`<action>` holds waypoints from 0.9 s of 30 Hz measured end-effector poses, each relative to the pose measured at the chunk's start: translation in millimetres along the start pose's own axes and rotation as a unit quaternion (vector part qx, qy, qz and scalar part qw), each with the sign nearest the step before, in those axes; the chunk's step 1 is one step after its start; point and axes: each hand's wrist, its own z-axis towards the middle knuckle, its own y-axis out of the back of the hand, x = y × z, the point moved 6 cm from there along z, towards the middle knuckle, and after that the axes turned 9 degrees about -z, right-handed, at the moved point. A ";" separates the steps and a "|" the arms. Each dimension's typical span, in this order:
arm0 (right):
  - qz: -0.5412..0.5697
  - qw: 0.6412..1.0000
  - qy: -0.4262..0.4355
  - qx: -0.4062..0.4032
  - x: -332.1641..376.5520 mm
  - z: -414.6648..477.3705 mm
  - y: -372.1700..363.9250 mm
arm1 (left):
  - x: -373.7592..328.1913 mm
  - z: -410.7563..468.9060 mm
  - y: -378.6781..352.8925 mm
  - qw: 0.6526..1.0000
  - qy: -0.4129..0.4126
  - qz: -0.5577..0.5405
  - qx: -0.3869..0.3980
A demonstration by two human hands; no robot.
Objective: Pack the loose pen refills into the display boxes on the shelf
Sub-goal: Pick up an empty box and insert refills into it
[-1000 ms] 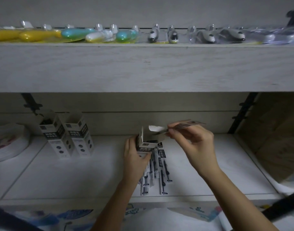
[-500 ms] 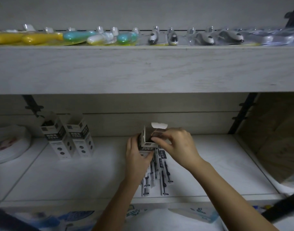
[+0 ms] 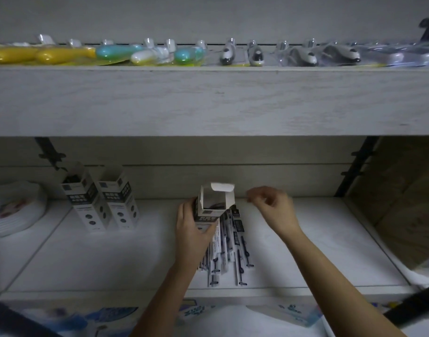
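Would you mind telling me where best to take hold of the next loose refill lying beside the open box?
Probably pinch a refill mid-length from above with the right hand: the refills lie flat and overlapping, fanned toward the shelf's front edge, leaving only their tops exposed.

The white lower shelf (image 3: pixel 111 259) is carrying everything here. The loose pen refills (image 3: pixel 229 249) are lying fanned out on it near its front edge, at the middle. Well to the left of the refills, two open display boxes (image 3: pixel 103 203) are standing upright just beside each other, toward the back. Further left of the refills, a stack of white plates (image 3: pixel 12 210) is sitting at the shelf's end.
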 end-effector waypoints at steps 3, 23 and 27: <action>-0.085 0.993 -0.066 0.046 -44.9 2.1 -36.5 | 3.5 -0.2 5.4 1.000 0.003 0.015 -0.003; -0.097 0.942 -0.296 0.124 -120.3 0.3 -97.2 | -1.3 -5.2 14.8 1.000 0.009 0.011 -0.009; -0.076 0.947 -0.298 0.087 -125.0 0.4 -81.4 | -2.0 -5.7 12.3 1.000 0.001 0.013 -0.009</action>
